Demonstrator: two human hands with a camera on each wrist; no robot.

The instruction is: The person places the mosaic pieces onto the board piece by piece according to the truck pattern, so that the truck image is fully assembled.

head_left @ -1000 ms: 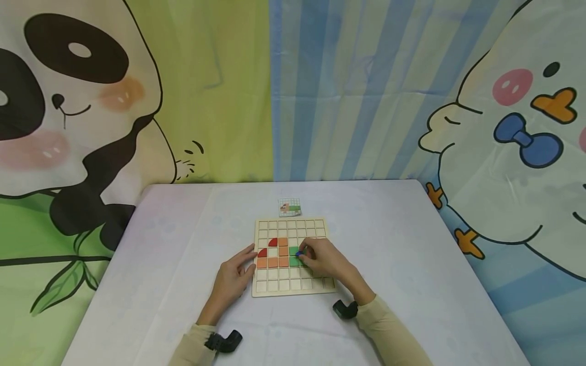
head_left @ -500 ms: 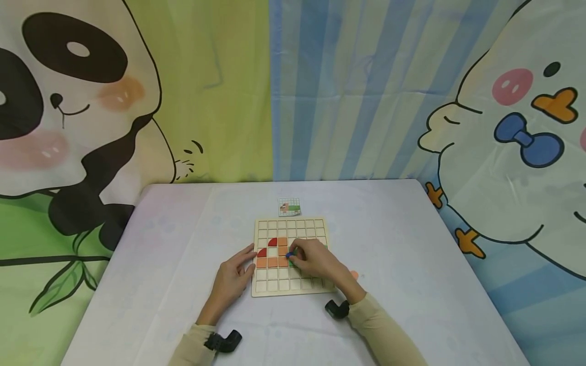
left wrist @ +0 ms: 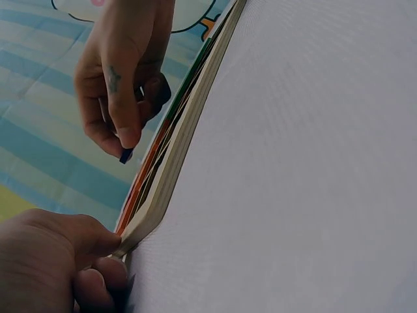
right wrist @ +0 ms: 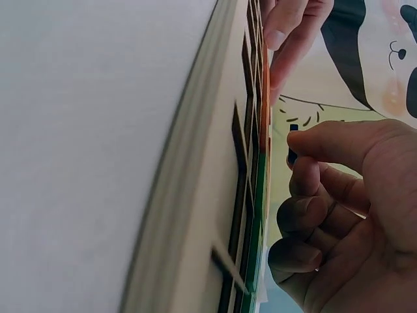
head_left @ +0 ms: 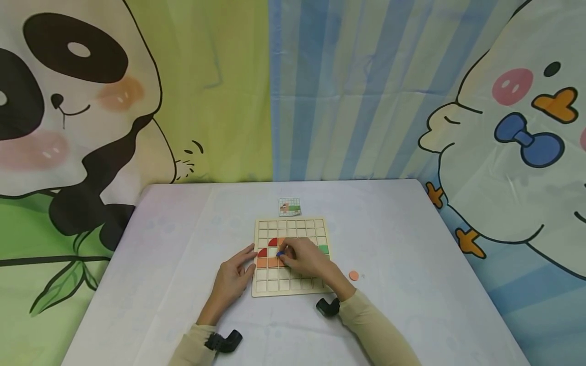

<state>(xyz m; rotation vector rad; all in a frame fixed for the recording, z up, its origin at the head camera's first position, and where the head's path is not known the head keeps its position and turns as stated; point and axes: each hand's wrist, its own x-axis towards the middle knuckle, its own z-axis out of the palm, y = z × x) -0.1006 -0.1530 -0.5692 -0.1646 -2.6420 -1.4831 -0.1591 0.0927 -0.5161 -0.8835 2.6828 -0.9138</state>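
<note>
A wooden grid board [head_left: 274,293] lies on the white table. My left hand [head_left: 231,277] rests at its left side, fingers and thumb touching the edge; the left wrist view shows the thumb [left wrist: 98,236] right at the board's corner. Between thumb and index finger, my right hand [head_left: 304,258] pinches a small blue piece [head_left: 280,253], held over the board's left-middle cells. Red rounded pieces [head_left: 262,252] and orange square tiles [head_left: 262,263] sit in the cells. One green tile [head_left: 324,249] shows at the right; the right hand hides the cells between.
Behind the board lies a small printed card [head_left: 290,207] with a coloured grid picture. An orange disc [head_left: 354,275] lies on the table [head_left: 389,229] to the board's right, near my right forearm. A cartoon-printed curtain [head_left: 343,91] hangs behind the table.
My right hand has moved left across the board with the blue piece. The orange disc, formerly hidden by the right arm, now shows. The left hand stays in place.
</note>
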